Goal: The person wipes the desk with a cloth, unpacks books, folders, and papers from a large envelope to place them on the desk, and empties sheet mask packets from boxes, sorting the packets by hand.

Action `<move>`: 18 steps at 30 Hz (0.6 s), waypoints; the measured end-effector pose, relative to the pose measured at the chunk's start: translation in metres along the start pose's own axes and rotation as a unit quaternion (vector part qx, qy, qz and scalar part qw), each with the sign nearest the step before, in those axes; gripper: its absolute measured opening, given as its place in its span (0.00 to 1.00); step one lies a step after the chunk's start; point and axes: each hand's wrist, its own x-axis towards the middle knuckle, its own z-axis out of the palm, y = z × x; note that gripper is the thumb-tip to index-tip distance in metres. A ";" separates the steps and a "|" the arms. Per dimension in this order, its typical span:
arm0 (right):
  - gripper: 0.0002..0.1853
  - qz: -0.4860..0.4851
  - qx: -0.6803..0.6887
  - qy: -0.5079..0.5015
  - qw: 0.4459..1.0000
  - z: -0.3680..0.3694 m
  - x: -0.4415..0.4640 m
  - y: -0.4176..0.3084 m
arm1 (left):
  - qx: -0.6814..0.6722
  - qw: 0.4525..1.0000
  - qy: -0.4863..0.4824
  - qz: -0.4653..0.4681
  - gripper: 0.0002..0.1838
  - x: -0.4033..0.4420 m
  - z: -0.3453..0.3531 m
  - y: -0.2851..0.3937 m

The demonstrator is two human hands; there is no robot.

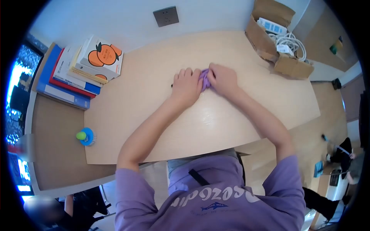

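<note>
A small bundle of purple cord or fabric (205, 80) lies on the light wooden table (208, 119), between my two hands. My left hand (187, 86) rests over its left side, fingers bent and close together. From the right, my right hand (223, 80) pinches the bundle with curled fingers. Both hands touch it, and they partly cover it. A small dark tip (172, 85) shows just left of my left hand; what it belongs to is hidden.
Books and binders (69, 77) with an orange-printed box (101, 57) stand at the back left. A blue brush with a green knob (88, 136) is at the left edge. An open carton (295, 66) of white cables sits back right. People are partly visible at both lower sides.
</note>
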 end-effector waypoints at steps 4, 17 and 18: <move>0.08 -0.051 0.015 -0.070 0.996 -0.015 -0.041 -0.037 | -0.017 0.999 -0.031 0.014 0.15 -0.053 -0.026 0.012; 0.09 -0.331 0.163 -0.236 0.899 0.028 -0.069 -0.155 | -0.057 0.985 -0.131 -0.094 0.15 -0.217 -0.134 -0.032; 0.10 -0.345 0.173 -0.253 0.887 0.042 -0.060 -0.167 | -0.069 0.983 -0.112 -0.127 0.14 -0.229 -0.142 -0.041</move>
